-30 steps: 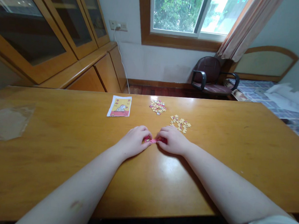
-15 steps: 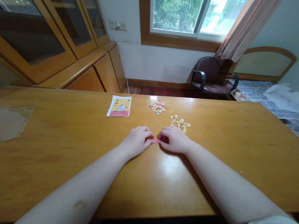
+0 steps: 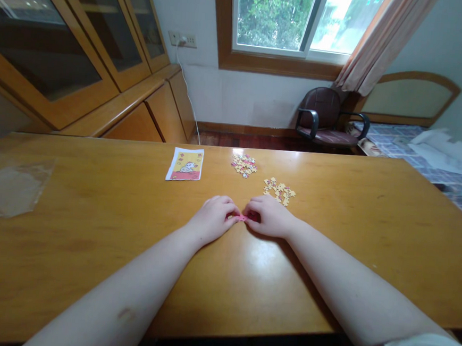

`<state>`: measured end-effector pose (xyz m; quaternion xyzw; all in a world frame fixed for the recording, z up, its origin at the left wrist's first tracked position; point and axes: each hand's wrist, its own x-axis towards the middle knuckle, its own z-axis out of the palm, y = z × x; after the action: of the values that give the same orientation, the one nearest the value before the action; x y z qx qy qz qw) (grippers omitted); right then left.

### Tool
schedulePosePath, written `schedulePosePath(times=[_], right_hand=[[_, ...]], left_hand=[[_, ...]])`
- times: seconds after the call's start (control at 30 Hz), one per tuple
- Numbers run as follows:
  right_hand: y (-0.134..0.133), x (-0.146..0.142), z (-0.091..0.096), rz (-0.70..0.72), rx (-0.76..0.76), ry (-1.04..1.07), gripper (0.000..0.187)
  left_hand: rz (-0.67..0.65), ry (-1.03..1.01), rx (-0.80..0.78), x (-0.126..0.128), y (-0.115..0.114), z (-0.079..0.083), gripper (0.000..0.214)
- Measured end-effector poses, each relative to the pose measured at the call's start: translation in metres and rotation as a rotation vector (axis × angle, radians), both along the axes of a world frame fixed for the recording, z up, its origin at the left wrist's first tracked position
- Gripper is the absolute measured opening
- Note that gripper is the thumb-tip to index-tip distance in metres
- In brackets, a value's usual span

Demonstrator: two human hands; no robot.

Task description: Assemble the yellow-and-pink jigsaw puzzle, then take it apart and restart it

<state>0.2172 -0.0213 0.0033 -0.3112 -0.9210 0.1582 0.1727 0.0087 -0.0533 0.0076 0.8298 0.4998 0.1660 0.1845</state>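
My left hand [image 3: 213,218] and my right hand [image 3: 268,217] rest on the wooden table [image 3: 90,236], fingertips meeting. Both are curled in a pinch on small pink-red puzzle pieces [image 3: 243,217] that show between them. Most of those pieces are hidden under the fingers. Just beyond my right hand lies a loose pile of yellow puzzle pieces [image 3: 279,190]. A second pile of puzzle pieces [image 3: 244,164] sits farther back. A picture card [image 3: 185,164] with a yellow and red cartoon print lies left of that pile.
A clear plastic bag [image 3: 9,190] lies at the table's left side. Wooden cabinets with glass doors [image 3: 65,48] stand along the left wall. A dark office chair [image 3: 327,119] stands under the window, and a bed [image 3: 436,157] is at the right.
My left hand has shifted slightly right, closing the gap to my right hand, so less of the pink pieces shows between the fingertips.
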Motion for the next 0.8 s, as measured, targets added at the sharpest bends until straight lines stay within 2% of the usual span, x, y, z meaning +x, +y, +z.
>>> schedulePosePath(times=[0.43,0.8], right_hand=[[-0.0004,0.0014,0.0008,0.101,0.050,0.033,0.013],[0.0008,0.0019,-0.0015,0.107,0.056,0.039,0.012]], left_hand=[[-0.005,0.018,0.012,0.0007,-0.0010,0.0000,0.015],[0.010,0.075,0.000,-0.0026,-0.0027,0.0064,0.014]])
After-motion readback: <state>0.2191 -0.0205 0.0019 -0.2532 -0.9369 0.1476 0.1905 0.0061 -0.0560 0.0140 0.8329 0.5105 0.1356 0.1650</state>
